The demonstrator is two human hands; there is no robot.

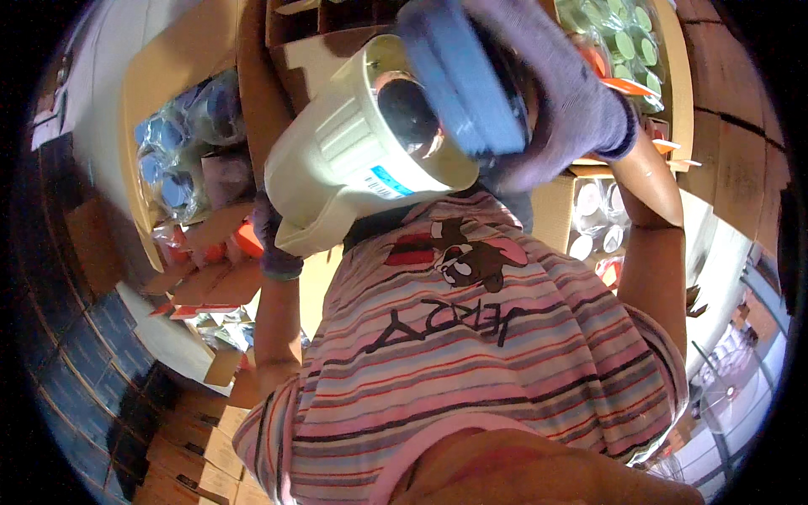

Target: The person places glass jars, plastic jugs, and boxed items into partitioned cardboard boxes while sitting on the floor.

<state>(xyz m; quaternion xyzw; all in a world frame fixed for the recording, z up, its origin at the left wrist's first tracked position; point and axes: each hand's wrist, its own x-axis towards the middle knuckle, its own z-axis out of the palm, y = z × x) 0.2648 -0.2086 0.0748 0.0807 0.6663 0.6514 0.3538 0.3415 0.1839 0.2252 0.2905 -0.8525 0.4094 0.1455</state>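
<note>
A cream plastic jug [316, 147] with a moulded handle and a blue-and-white barcode sticker is tilted in front of my chest, its open mouth facing right. My left hand [278, 240], in a purple knit glove, grips it from behind; the jug hides most of those fingers. Inside the mouth is a dark, shiny round shape that I cannot make out. At the jug's rim, my gloved right hand [560, 101] is closed around a round blue lid [463, 80], which is smeared by motion. I cannot tell whether the lid touches the rim.
An open carton [139, 109] at the left holds blue-lidded pieces in clear plastic. Another carton [682, 50] at the right holds green-topped ones. A divided brown box [295, 55] stands at the far side. White-topped pieces [593, 215] sit below my right forearm. Stacked boxes [84, 362] line the left.
</note>
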